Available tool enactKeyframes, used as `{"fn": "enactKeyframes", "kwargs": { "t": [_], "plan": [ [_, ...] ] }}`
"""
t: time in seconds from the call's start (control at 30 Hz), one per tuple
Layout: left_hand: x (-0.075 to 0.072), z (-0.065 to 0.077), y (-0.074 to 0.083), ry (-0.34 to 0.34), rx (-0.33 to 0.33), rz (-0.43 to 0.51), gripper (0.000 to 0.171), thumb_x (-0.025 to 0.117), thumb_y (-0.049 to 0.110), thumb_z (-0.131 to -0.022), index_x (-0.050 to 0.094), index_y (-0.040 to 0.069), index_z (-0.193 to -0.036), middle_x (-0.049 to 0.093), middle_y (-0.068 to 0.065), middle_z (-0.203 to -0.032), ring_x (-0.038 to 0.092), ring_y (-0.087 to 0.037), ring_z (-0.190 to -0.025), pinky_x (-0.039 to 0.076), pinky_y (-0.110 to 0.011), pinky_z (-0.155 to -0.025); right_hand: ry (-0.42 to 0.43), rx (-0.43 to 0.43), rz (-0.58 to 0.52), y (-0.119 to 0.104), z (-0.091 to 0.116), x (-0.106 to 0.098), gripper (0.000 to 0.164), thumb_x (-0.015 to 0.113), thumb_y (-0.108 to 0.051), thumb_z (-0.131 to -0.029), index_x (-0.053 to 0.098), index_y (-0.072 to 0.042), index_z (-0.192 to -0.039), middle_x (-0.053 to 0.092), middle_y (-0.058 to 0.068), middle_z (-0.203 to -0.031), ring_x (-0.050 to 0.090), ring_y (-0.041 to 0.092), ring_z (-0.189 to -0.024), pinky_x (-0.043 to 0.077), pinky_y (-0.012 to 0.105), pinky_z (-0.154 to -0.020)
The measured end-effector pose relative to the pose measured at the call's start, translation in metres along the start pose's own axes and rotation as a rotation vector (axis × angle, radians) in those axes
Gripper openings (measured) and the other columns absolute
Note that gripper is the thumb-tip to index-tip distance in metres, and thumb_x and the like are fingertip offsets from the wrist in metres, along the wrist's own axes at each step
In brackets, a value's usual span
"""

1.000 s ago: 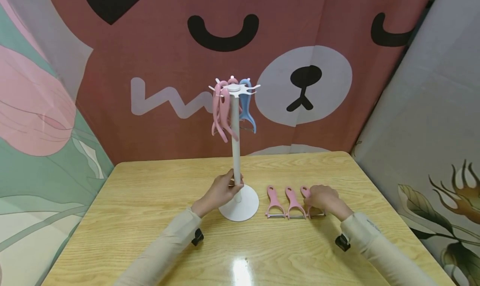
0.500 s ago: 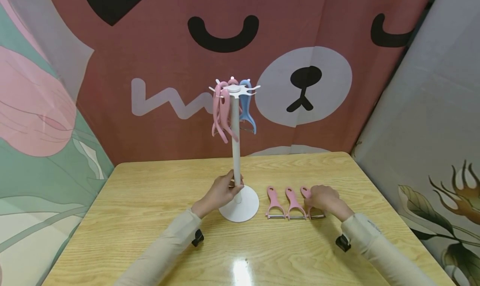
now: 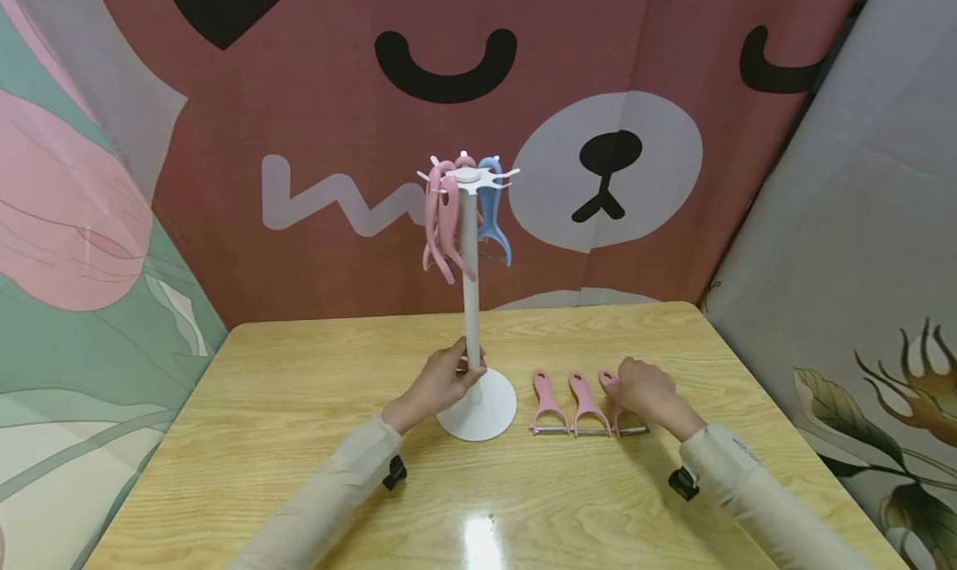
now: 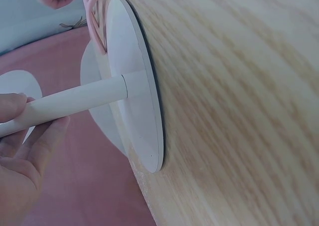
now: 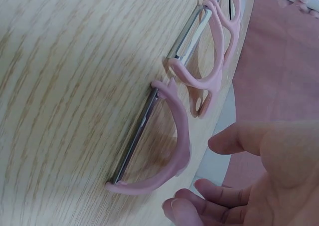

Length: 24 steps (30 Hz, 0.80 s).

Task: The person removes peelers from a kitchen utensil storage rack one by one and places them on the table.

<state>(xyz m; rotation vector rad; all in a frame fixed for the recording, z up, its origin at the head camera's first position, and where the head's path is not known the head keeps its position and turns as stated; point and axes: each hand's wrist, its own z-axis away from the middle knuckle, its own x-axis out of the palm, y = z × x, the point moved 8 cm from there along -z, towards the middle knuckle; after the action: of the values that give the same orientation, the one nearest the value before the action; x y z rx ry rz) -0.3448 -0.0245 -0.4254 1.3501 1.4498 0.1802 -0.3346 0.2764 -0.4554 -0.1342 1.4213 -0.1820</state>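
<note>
My left hand point(image 3: 439, 379) grips the lower pole of a white hanging stand point(image 3: 470, 312), thumb and fingers round it just above the round base point(image 4: 132, 101). Several pink peelers point(image 3: 447, 213) and a blue peeler point(image 3: 489, 213) hang from the hooks at its top. Right of the base, three pink Y-shaped peelers lie in a row: a left one point(image 3: 543, 390), a middle one point(image 3: 579, 391) and a right one point(image 5: 182, 131). Over the right one hovers my right hand point(image 3: 647, 387), thumb and fingers spread apart in the right wrist view, partly hiding that peeler in the head view.
The wooden table point(image 3: 299, 437) has its far edge against a reddish cloth point(image 3: 336, 262) printed with a bear face. Patterned cloths also hang along the left and right sides. Light reflects off the tabletop near the front.
My right hand has lifted slightly over the right peeler and its fingers have shifted. The left hand, the stand and the peelers stay where they were.
</note>
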Motion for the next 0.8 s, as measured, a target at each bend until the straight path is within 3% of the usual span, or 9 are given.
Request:
{"fn": "enactKeyframes", "kwargs": {
  "t": [0.47, 0.8],
  "plan": [
    [0.001, 0.001, -0.002, 0.0, 0.001, 0.004, 0.018, 0.064, 0.005, -0.096, 0.055, 0.003, -0.112, 0.066, -0.011, -0.099, 0.071, -0.024, -0.091, 0.058, -0.027, -0.076, 0.115, -0.132, 0.003, -0.014, 0.005, -0.01, 0.033, 0.058, -0.026, -0.098, 0.055, 0.004, -0.086, 0.053, 0.01, -0.065, 0.052, 0.024, -0.051, 0.042, 0.037, -0.045],
    [0.0, 0.001, 0.0, 0.0, 0.002, -0.012, 0.017, 0.064, 0.005, -0.097, 0.055, 0.003, -0.112, 0.066, -0.011, -0.098, 0.071, -0.023, -0.09, 0.058, -0.028, -0.075, 0.131, -0.142, -0.012, -0.015, 0.003, -0.011, 0.025, 0.059, -0.025, -0.097, 0.053, -0.001, -0.09, 0.052, 0.008, -0.066, 0.05, 0.025, -0.052, 0.04, 0.037, -0.044]
  ]
}}
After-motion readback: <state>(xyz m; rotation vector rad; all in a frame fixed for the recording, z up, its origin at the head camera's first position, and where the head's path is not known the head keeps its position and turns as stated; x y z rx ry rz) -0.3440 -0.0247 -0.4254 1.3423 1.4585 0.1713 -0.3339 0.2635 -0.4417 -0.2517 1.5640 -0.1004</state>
